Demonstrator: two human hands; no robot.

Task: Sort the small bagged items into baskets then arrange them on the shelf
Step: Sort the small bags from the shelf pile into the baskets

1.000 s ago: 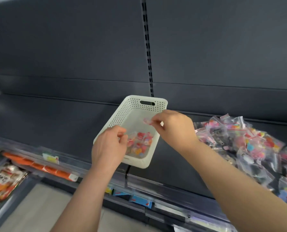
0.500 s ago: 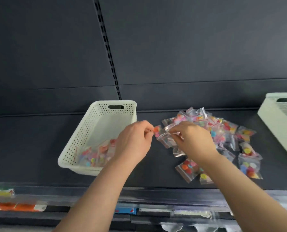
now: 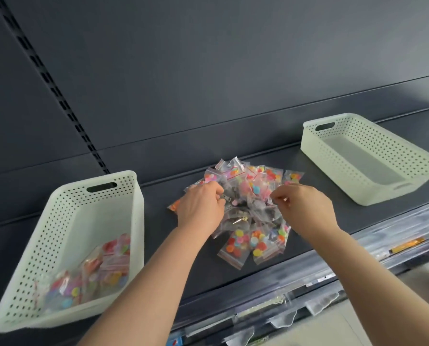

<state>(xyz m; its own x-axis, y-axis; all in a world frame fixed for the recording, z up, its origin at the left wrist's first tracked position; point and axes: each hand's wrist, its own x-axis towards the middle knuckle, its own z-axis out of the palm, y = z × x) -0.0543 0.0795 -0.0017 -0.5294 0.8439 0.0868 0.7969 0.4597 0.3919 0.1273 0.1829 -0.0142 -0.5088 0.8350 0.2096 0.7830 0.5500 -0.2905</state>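
Both hands in the bag pile on the shelf, between two baskets.
Dark shelf [image 3: 158, 221] holds the left basket [image 3: 66, 208], near, with sorted bags [image 3: 103, 270] at its near end; the right basket [image 3: 383, 146] stands farther off. Pile of small bags [image 3: 248, 243] lies on the shelf between them, touching neither. Left hand [image 3: 201, 208] is on the pile's left side, fingers curled, gripping bags. Right hand [image 3: 301, 206] is on the pile's right side, thumb and fingertips pinching a clear bag edge.
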